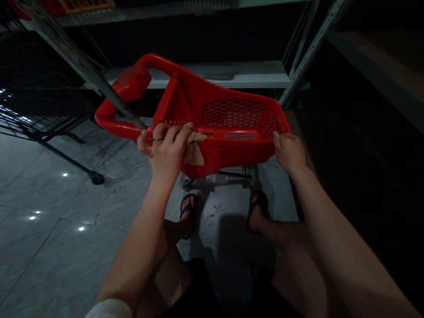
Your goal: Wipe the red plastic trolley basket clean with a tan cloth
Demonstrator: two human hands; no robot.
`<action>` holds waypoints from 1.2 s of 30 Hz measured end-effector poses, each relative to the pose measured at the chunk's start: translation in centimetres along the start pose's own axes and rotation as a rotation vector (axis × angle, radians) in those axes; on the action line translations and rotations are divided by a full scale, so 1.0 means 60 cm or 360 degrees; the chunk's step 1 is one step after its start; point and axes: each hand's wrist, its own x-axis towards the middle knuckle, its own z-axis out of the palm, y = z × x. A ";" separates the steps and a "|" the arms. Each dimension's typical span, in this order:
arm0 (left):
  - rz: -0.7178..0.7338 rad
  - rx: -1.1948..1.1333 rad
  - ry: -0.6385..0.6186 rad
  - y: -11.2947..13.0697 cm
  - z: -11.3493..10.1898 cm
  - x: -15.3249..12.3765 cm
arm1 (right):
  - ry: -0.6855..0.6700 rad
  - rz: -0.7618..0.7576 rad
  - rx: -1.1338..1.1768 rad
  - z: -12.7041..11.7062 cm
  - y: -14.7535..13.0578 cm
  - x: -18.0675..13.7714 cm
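A red plastic shopping cart [232,154] stands sideways before me, with a looped handle on the left and perforated basket walls. My left hand [168,145] is closed on a tan cloth [194,152], pressing it over the near rim close to the handle. Part of the cloth hangs down the cart's outer side. At the right end of the same rim, my right hand [289,150] grips the corner, its fingers curled around the edge and thumb on top. The inside of the basket shows no contents that I can make out.
Behind the cart stands a metal shelf rack [251,79], one post passing close by the handle. A dark wire cart [43,119] is at the left on grey floor tiles [66,247]. My feet in black sandals are just below the cart. Deep shadow covers the right side.
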 end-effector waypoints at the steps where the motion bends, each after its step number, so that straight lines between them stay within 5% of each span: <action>1: -0.0024 0.0030 0.0029 -0.012 -0.015 0.001 | 0.0011 -0.0034 0.0058 0.003 0.000 -0.001; 5: -0.0060 0.0163 0.0108 -0.041 -0.045 0.009 | -0.0003 -0.0091 0.0184 0.018 -0.016 -0.005; 9: 0.0013 0.0195 0.0088 -0.026 -0.016 0.012 | -0.0035 -0.0099 0.0181 0.024 -0.039 -0.012; 16: 0.0159 0.0064 -0.0160 0.121 0.126 -0.022 | -0.0037 -0.0122 0.0128 0.027 -0.071 -0.022; 21: 0.0220 0.0003 -0.0310 0.180 0.165 -0.028 | -0.0044 -0.0119 0.0125 0.038 -0.078 -0.013; 27: 0.0341 0.0046 -0.0254 0.088 0.115 -0.017 | 0.0033 -0.0283 0.0208 0.042 -0.061 -0.009; 33: -0.0130 0.0167 -0.0020 -0.068 -0.003 -0.007 | 0.0115 -0.0370 0.0294 0.051 -0.056 -0.011; 36: -0.0288 0.0165 0.0122 -0.106 -0.035 -0.001 | 0.0114 -0.0349 0.0295 0.055 -0.060 -0.015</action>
